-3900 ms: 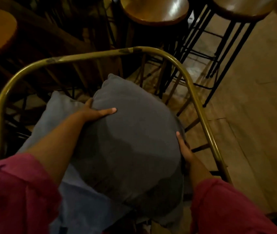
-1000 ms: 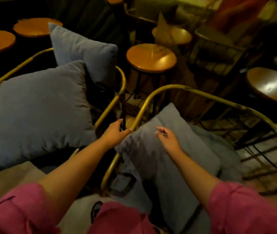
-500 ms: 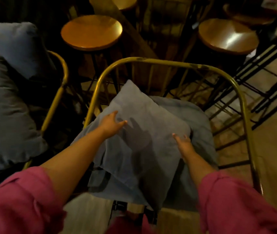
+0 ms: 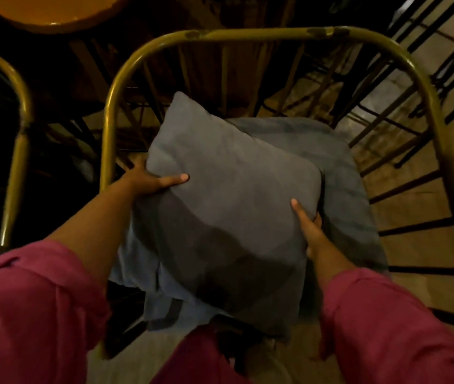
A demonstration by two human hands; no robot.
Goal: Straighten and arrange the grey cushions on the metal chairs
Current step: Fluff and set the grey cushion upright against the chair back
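A dark grey square cushion [image 4: 228,195] lies tilted on top of a lighter grey seat cushion [image 4: 342,173] in a brass-coloured metal chair [image 4: 248,34]. My left hand [image 4: 151,181] grips the cushion's left edge, thumb on top and fingers underneath. On the cushion's right edge my right hand [image 4: 309,223] holds it, thumb on top. One corner of the cushion points toward the chair's back rail. Pink sleeves cover both of my forearms.
A second brass chair frame [image 4: 21,128] stands at the left, its seat in darkness. A round wooden stool top [image 4: 54,9] sits at the top left. Black metal stool legs [image 4: 441,65] crowd the upper right over a wooden floor.
My view has dropped closer over the chair. Both hands moved from resting on the cushion's top to gripping its left and right edges. The neighbouring chair's cushions have left the view.
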